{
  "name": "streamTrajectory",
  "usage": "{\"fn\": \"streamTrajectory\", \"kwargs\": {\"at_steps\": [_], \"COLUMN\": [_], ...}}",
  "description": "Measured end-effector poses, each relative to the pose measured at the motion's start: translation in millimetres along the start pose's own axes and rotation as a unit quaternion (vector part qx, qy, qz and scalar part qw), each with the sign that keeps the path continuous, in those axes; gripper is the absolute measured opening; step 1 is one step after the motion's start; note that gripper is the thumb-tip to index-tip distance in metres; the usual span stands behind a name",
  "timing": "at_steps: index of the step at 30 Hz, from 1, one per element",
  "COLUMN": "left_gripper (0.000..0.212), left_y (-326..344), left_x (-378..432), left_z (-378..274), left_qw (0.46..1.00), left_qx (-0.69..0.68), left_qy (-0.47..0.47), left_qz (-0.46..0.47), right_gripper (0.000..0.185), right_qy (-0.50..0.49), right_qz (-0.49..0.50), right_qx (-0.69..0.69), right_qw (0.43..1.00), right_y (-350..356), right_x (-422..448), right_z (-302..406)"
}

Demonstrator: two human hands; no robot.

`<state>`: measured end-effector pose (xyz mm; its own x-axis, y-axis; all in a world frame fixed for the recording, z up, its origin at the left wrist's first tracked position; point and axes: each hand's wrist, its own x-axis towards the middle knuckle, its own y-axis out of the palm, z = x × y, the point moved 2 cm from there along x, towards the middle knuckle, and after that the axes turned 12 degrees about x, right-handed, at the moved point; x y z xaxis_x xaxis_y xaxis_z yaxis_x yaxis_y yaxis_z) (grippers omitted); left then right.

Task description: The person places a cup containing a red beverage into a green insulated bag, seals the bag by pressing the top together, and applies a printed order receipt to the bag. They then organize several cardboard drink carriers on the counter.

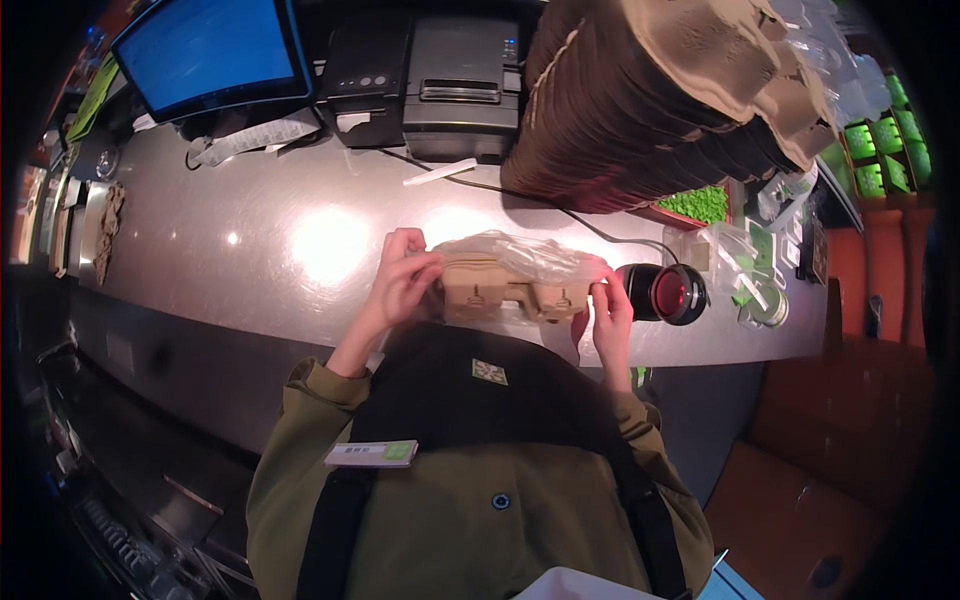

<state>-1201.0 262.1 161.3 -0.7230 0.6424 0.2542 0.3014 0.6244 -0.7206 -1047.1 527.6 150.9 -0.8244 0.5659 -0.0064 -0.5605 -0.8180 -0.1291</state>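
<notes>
Close to my apron, at the front edge of the metal counter, are brown molded-pulp cup carriers (474, 289) with a clear plastic bag (525, 251) over their top. My left hand (403, 274) pinches the bag and carrier at the left end, thumb and fingers together. At the right end, my right hand (611, 304) has its fingertips on the edge of the plastic. The underside of the carriers is hidden.
A tall stack of pulp cup carriers (622, 127) rises at the back right. Behind the counter (187, 225) stand two black printers (461, 90) and a monitor (210, 52). A black scanner with a red window (670, 294) and its cable lie right of my right hand.
</notes>
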Motion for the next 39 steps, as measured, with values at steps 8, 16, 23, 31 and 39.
{"fn": "streamTrajectory", "kwargs": {"at_steps": [8, 16, 23, 31, 39], "left_gripper": [0.025, 0.015, 0.007, 0.018, 0.011], "left_y": [-4, 13, 32, 39, 25], "left_x": [4, 5, 16, 0, 10], "left_z": [-12, -5, -1, 14, -17], "left_qw": [0.998, 0.997, 0.969, 0.922, 0.970], "left_qx": [-0.057, -0.080, -0.122, -0.160, 0.023], "left_qy": [0.035, -0.013, -0.167, -0.345, -0.242], "left_qz": [0.011, 0.001, -0.133, 0.068, -0.004], "right_gripper": [0.039, 0.031, 0.012, 0.011, 0.009], "right_qy": [0.185, 0.261, 0.068, 0.137, 0.052], "right_qz": [0.009, -0.021, -0.002, -0.093, -0.023], "right_qx": [0.092, 0.135, 0.075, 0.049, 0.005], "right_qw": [0.978, 0.956, 0.995, 0.985, 0.998], "right_y": [-10, -25, -10, -5, -14], "right_x": [14, 25, 5, 4, 5], "right_z": [5, -13, -35, -51, -34]}}
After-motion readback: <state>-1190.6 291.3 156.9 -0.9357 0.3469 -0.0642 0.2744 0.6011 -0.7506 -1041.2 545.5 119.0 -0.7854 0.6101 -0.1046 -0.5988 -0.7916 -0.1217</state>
